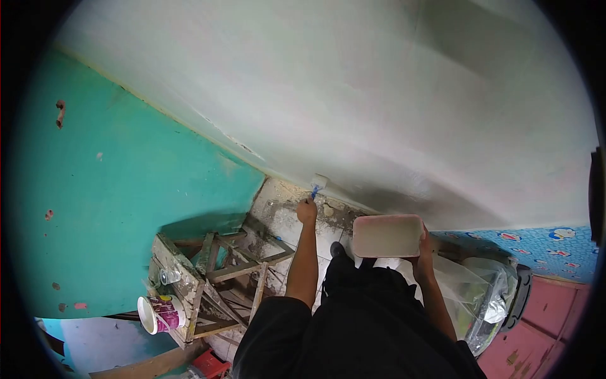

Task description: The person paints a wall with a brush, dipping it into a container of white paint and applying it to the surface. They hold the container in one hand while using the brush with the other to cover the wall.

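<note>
Held out low by the white wall (353, 114), my left hand (307, 211) is closed around the blue handle of a paintbrush (319, 181). The pale, wide head of the brush is right at the wall's bottom edge. My right hand (425, 247) grips the right side of a rectangular tub (387, 236) with a pinkish rim and a pale inside. The tub is in front of my body, and part of my right hand's fingers is hidden behind it.
A rough wooden stand (214, 278) leans by the green wall (139, 189), with a white and purple bucket (161, 314) beside it. Clear plastic sheeting (483, 294) covers things at my right. Debris lies on the stained floor (284, 211).
</note>
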Tool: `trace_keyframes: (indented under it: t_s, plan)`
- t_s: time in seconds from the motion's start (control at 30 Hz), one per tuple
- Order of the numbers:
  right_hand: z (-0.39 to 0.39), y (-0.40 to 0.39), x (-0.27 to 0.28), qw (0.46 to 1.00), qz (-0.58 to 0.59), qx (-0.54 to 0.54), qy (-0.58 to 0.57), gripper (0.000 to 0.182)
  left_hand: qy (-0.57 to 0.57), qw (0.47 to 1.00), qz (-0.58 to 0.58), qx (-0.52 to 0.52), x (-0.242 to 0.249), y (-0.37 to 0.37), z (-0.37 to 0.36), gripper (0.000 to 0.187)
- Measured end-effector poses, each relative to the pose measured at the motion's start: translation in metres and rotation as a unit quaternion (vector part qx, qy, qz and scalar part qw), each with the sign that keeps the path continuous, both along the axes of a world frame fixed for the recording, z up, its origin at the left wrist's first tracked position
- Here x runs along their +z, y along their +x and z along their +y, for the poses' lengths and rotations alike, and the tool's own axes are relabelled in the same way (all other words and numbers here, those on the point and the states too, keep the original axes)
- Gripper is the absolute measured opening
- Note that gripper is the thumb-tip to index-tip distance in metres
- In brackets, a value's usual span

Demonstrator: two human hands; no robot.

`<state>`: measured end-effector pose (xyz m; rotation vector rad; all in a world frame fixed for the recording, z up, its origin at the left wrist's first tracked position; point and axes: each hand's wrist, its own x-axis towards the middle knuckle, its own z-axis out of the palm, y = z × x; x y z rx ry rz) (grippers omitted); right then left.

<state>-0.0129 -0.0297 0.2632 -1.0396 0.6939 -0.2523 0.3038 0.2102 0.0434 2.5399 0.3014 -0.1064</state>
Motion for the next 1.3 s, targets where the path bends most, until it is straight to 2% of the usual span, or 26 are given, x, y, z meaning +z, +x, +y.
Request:
trace_keyframes:
  t_s: [0.03,0.13,0.2,0.3,0.4,0.5,0.53,0.67,0.8,0.87,0.9,0.97,1.0,1.07,1.13,1.2,1.3]
  plan:
    - [0.001,-0.001,-0.002,1.000,-0.002,-0.006,-0.001,0.077,0.010,0.999,-0.034,-0.001,0.039,-0.004,-0.011,0.040]
    - [0.000,-0.008,-0.001,1.000,-0.005,0.009,0.020,0.072,0.015,0.996,-0.084,-0.007,0.117,-0.006,-0.018,0.039]
    - [-0.001,-0.008,-0.005,1.000,-0.006,0.013,0.017,0.074,-0.026,0.989,-0.142,-0.017,0.188,-0.020,-0.017,0.038]
    - [0.004,-0.003,-0.008,1.000,-0.005,0.010,0.014,0.076,-0.094,0.968,-0.232,-0.032,0.243,-0.025,0.000,0.039]
    - [0.009,0.002,-0.004,1.000,-0.010,0.016,0.009,0.078,-0.296,0.932,-0.210,-0.019,0.294,-0.031,0.005,0.038]
    - [0.010,0.008,-0.001,0.999,-0.032,0.036,0.012,0.079,-0.379,0.886,-0.263,-0.035,0.297,-0.026,-0.007,0.035]
    - [0.011,0.009,-0.001,0.998,-0.042,0.044,0.015,0.079,-0.372,0.894,-0.246,-0.043,0.288,-0.025,-0.009,0.034]
    - [0.019,0.003,-0.010,1.000,-0.021,0.013,0.018,0.076,-0.315,0.920,-0.219,-0.086,0.186,-0.014,-0.015,0.035]
    - [0.018,-0.003,-0.016,1.000,-0.019,0.004,0.017,0.073,-0.339,0.924,-0.155,-0.084,0.064,-0.032,-0.017,0.036]
    - [0.019,-0.005,-0.018,1.000,-0.021,0.002,0.022,0.072,-0.289,0.950,-0.092,-0.078,-0.001,-0.042,-0.008,0.038]
    - [0.019,-0.006,-0.019,0.999,-0.025,0.000,0.023,0.072,-0.263,0.960,-0.061,-0.073,-0.024,-0.047,-0.005,0.039]
    - [0.019,-0.009,-0.019,0.999,-0.026,-0.001,0.023,0.071,-0.143,0.984,-0.068,-0.078,-0.051,-0.058,-0.006,0.040]
    - [0.018,-0.008,-0.017,0.999,-0.026,0.000,0.022,0.071,-0.083,0.991,-0.073,-0.081,-0.045,-0.062,-0.009,0.041]
    - [0.017,-0.005,-0.015,0.999,-0.031,-0.001,0.015,0.072,-0.112,0.989,-0.062,-0.071,-0.032,-0.059,-0.015,0.041]
    - [0.014,-0.005,-0.014,0.999,-0.040,-0.003,0.001,0.072,-0.126,0.988,-0.059,-0.072,0.014,-0.050,-0.023,0.042]
    - [0.015,-0.003,-0.006,0.999,-0.036,-0.011,0.015,0.073,-0.102,0.987,-0.093,-0.076,0.093,-0.048,-0.032,0.041]
    - [0.016,0.001,-0.006,0.999,-0.038,-0.003,0.021,0.073,-0.148,0.972,-0.169,-0.075,0.215,-0.054,-0.041,0.039]
